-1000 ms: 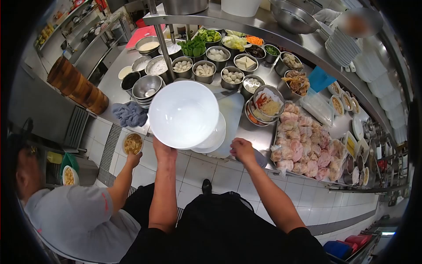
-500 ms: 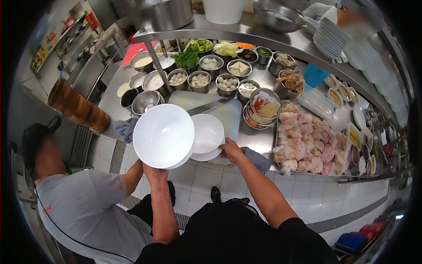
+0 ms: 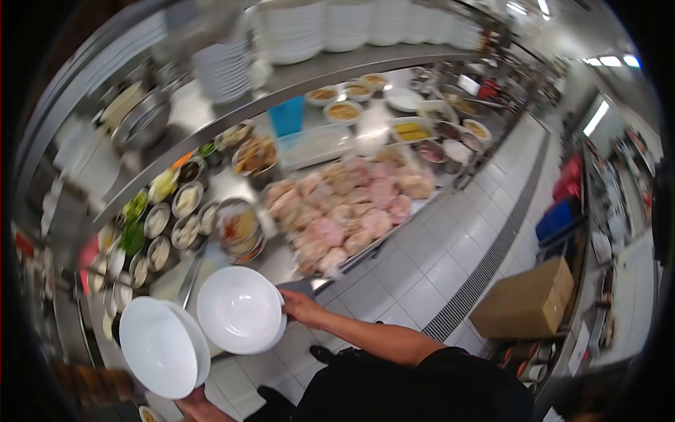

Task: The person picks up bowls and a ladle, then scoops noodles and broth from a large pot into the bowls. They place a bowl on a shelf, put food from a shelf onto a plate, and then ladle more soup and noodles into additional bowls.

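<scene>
In my left hand [image 3: 200, 406] is a large white bowl [image 3: 156, 348], tilted, with a second rim showing close behind it. My fingers are mostly hidden under it. My right hand [image 3: 304, 309] grips the edge of a smaller white bowl [image 3: 239, 309], which also has another white rim beneath it. The two lots of bowls are side by side, over the near edge of the counter. Behind them a knife [image 3: 188, 283] lies on a pale cutting board [image 3: 167, 283].
A tray of bagged raw meat [image 3: 344, 211] fills the middle counter. Metal ingredient containers [image 3: 158, 219] crowd the left. Plates and bowls [image 3: 292, 32] are stacked on the shelf above. A cardboard box [image 3: 524, 299] stands at right, beyond the tiled aisle with its floor grate [image 3: 485, 271].
The view has swung to the right, showing more of the aisle. Both hands still hold the bowls, now lower and further left in view. The co-worker in grey has left the view.
</scene>
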Action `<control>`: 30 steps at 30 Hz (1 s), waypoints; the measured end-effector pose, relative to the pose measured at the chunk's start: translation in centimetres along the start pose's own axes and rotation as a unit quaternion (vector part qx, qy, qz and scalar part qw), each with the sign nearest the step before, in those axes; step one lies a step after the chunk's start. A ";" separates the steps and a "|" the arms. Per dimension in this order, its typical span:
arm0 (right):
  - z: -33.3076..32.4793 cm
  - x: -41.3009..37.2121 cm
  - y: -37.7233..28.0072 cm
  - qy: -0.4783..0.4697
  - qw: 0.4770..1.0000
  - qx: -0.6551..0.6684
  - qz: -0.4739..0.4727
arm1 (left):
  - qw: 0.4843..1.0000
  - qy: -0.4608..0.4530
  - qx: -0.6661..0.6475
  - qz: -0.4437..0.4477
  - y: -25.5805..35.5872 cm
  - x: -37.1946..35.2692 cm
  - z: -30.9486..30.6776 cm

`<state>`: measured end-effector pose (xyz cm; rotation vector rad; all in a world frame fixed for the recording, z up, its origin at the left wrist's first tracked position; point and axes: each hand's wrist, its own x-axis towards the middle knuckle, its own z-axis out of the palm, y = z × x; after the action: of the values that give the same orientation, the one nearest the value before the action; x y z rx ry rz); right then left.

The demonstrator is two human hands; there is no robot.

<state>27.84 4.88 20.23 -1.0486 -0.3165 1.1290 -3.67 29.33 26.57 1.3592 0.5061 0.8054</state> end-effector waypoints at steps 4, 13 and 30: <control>-6.7 -11.4 -4.5 0.117 0.990 0.046 -0.063 | 0.952 0.053 -0.286 -0.094 0.9 1.2 9.6; -27.4 -36.3 -8.0 0.358 0.907 0.056 -0.214 | 0.916 -0.016 -0.338 -0.216 -3.7 -0.9 40.3; -57.1 -53.4 -22.2 0.598 0.687 0.180 -0.370 | 0.859 -0.181 -0.341 -0.337 -13.9 -7.7 79.3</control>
<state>56.06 -71.25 23.77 -0.9462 0.5097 -0.3572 52.79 -28.58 25.32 0.5668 0.3102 0.0965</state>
